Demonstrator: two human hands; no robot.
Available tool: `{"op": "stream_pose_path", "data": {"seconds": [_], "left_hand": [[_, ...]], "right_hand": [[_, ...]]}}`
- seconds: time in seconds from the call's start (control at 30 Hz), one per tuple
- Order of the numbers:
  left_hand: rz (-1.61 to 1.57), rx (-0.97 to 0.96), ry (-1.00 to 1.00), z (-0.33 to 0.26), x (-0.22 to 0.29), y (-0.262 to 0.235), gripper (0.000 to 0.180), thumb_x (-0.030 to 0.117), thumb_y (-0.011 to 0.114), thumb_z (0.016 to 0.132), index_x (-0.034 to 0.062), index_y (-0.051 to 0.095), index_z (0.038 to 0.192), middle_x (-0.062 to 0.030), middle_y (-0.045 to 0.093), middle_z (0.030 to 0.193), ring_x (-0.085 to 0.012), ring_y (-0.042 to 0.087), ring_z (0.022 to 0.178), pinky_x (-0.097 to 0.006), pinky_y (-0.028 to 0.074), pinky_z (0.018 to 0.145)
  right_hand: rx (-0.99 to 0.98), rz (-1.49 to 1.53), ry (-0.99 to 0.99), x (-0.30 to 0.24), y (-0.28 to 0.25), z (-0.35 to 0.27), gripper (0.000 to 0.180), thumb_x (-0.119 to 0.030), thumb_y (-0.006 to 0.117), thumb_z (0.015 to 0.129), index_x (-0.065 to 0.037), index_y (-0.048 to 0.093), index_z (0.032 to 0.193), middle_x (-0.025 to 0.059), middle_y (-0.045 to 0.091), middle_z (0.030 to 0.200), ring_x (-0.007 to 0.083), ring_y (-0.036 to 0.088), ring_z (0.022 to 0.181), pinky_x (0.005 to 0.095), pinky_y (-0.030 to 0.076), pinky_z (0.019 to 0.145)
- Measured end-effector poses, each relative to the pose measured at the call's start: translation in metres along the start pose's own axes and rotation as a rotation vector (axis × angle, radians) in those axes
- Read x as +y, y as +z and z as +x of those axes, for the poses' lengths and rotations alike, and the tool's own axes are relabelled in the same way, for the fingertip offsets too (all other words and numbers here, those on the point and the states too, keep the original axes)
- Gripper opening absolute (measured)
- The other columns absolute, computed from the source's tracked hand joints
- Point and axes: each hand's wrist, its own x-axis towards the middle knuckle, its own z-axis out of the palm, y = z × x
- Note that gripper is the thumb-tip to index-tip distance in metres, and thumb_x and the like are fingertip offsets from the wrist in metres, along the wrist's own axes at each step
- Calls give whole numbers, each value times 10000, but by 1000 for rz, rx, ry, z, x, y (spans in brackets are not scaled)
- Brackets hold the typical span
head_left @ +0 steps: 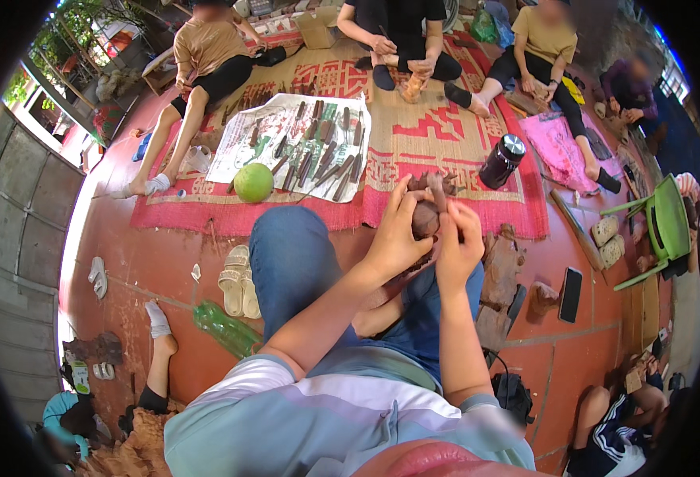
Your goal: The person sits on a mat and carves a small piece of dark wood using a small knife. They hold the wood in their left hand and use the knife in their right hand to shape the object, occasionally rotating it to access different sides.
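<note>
Above my lap, my left hand (398, 237) wraps round a dark brown carved piece (425, 219) that looks like wood, rounded in the middle with jagged ends. My right hand (460, 245) is closed against its right side, pinching a narrow brown strip or stick (438, 192) that stands up over the piece. What the strip is made of does not show. Part of the carving is hidden behind my fingers. Beyond my hands, several dark slender sticks (328, 156) lie on a white printed sheet (231, 163), with a green round fruit (254, 183) at its near edge.
A dark flask (502, 161) stands on the red patterned mat (437, 208). Right of my knee lie rough wood chunks (499, 270) and a phone (570, 295); farther right is a green chair (668, 219). At left are a green bottle (227, 327) and sandals (239, 282). Several people sit around.
</note>
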Motion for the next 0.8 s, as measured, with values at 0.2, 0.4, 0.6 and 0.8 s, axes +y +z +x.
{"op": "stream_pose_path", "data": {"seconds": [0.2,0.4,0.6,0.8], "left_hand": [[-43,10,-19,3,-1,0,597,64,722,635,106,485,1181,-232,248,1447,-397,302,1336,-412,338,1049],[-17,-1,-22,2,1,-3,610,54,725,621,68,484,1181,-237,276,1429,-394,281,1348,-425,316,1065],[-56,10,2,3,0,0,607,52,740,624,84,485,1174,-258,270,1424,-413,264,1351,-438,314,1065],[-30,4,-10,1,0,0,579,31,721,631,69,483,1158,-265,279,1416,-420,255,1351,-447,304,1074]], "right_hand": [[-10,-91,-102,6,-14,-17,149,9,659,820,-14,677,966,118,641,1012,198,615,920,288,483,799],[-20,41,54,2,1,0,188,9,669,813,-17,674,999,112,642,1015,187,610,905,273,476,785],[-14,-83,-91,7,-14,-32,179,7,690,789,-38,677,962,112,618,1056,207,601,948,309,485,793],[20,-109,-110,-7,7,12,164,10,689,786,-23,673,946,110,620,1012,217,602,920,300,480,793]]}}
